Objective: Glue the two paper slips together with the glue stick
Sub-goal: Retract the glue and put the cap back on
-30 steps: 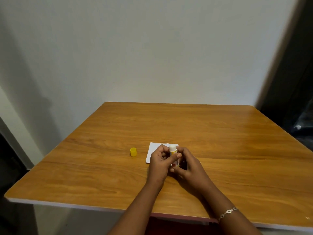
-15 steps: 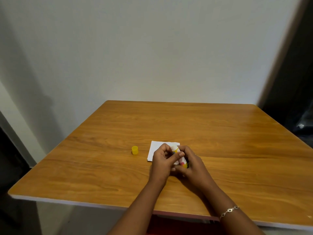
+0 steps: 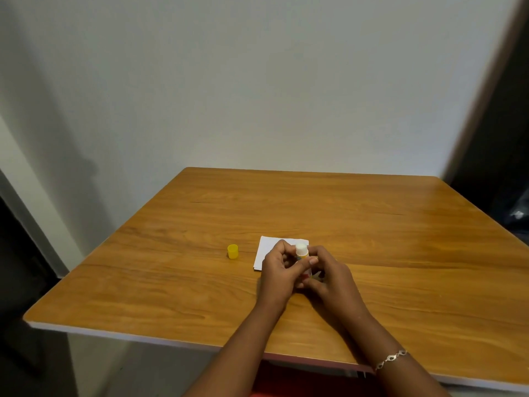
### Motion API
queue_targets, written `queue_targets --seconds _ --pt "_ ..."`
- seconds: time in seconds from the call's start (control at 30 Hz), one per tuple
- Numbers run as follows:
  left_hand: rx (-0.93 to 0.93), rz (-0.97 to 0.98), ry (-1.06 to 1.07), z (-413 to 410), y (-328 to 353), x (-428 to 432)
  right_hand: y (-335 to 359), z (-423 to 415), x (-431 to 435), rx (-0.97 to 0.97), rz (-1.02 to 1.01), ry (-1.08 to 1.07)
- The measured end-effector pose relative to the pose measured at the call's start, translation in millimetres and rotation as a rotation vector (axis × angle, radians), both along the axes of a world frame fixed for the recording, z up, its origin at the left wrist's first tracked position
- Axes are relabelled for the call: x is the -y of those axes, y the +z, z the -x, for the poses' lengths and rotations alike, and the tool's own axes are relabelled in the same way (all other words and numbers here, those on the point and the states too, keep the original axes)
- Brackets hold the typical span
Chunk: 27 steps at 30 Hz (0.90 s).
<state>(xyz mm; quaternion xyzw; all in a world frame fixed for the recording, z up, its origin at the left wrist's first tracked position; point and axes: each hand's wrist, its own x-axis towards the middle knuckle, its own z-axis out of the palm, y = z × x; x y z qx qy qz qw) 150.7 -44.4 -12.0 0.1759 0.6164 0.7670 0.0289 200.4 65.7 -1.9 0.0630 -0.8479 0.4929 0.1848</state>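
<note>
Low in the centre of the frame, both hands meet over a wooden worktop (image 3: 400, 239) and hold the glue stick (image 3: 302, 251) upright between them; the left hand (image 3: 282, 272) has fingers and thumb curled round the upper body of the tube, a closed grip; the right hand (image 3: 333, 279) wraps the lower end, its grip also closed on the stick, though I cannot see its fingertips at the base; the white glue tip shows bare above the fingers; the yellow cap (image 3: 232, 251) stands alone to the left, apart from everything; the paper slips (image 3: 267, 249) lie flat just behind the left hand, partly hidden by it, and I cannot tell whether they are stacked or side by side; I judge the step in hand to be winding the glue out by twisting the base; to do it well I would raise only a short length of glue, steady the tube with the left hand, then pin the paper flat before stroking along one edge, so it neither buckles nor slides.
</note>
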Motion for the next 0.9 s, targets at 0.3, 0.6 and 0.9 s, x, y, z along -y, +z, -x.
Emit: queue_targets --seconds 0.3,0.6,0.9 --pt "-0.395 0.505 0.621 4 7 25 -1 1 -2 0.031 -0.069 -0.053" --pt "0.018 0.937 0.796 40 3 68 3 0 -1 0.045 -0.077 -0.046" --pt "-0.097 0.72 0.765 29 6 67 1 1 -2 0.037 -0.075 -0.025"
